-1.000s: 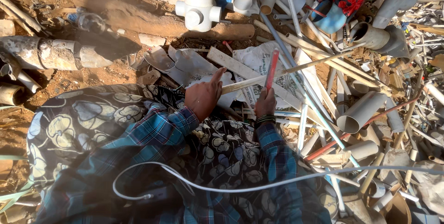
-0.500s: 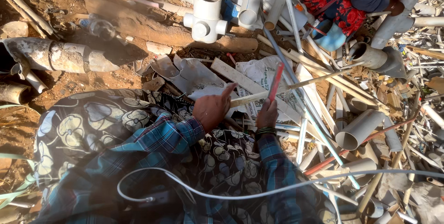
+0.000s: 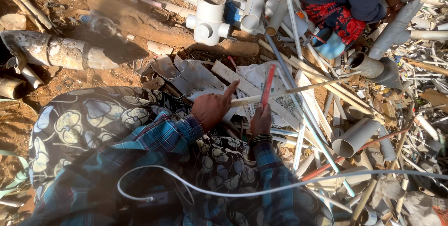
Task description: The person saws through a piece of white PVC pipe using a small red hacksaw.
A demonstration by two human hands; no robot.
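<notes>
My left hand [image 3: 213, 107] grips the near end of a long thin cream pipe [image 3: 298, 89] that runs off to the right over the scrap heap; its forefinger points up. Beside it, my right hand [image 3: 261, 121], bangles at the wrist, holds a red saw-like blade [image 3: 267, 83] upright, and the blade crosses the pipe. Under both hands lie a white printed sack [image 3: 261, 77] and flat white plastic strips. My sleeves are blue plaid over a flowered dark cloth [image 3: 88, 123].
A white pipe junction fitting [image 3: 208, 19] stands at top centre by a bundle of long white pipes [image 3: 256, 2]. Another person in dark blue and red cloth [image 3: 345, 2] squats at top right. Cut grey pipe pieces [image 3: 357, 137] litter the right. Bare earth lies at left.
The view has shifted a little, so the heap sits lower in frame. Both hands stay on the pipe and the red blade, which has barely moved against the pipe.
</notes>
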